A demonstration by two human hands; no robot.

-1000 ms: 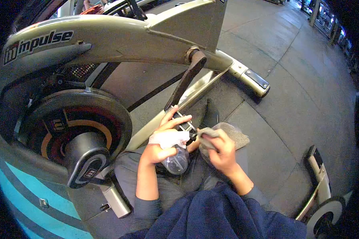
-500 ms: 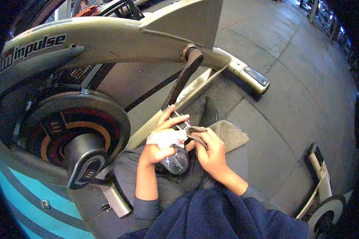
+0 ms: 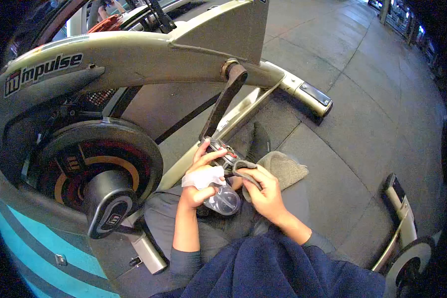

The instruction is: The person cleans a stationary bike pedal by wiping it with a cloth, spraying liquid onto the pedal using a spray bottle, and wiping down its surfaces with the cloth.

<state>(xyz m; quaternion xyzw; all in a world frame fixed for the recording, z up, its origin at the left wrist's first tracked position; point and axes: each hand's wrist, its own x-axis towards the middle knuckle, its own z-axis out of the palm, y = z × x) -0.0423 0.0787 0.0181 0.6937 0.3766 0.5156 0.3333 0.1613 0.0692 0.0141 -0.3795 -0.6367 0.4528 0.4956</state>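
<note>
My left hand [image 3: 199, 181] holds a clear spray bottle [image 3: 224, 200] under its palm, with a white tissue [image 3: 203, 177] across the hand. Its outer fingers rest on the bike pedal [image 3: 225, 153] at the lower end of the dark crank arm [image 3: 224, 102]. My right hand [image 3: 265, 192] pinches a grey cloth [image 3: 245, 170] against the pedal's near right end. A red part shows on the pedal beside my left fingertips. Behind my right hand lies another grey-brown cloth or fabric piece [image 3: 284, 171].
The exercise bike frame [image 3: 149, 59] spans the upper left, above its flywheel [image 3: 99, 164]. Its floor foot [image 3: 305, 95] reaches right. Part of another machine [image 3: 402, 213] stands at lower right. A person's hands show at the top left.
The pedal has turned, and its red part now shows. My right hand has moved left with the cloth, onto the pedal's end. The bottle has tilted rightward. The view has shifted slightly.
</note>
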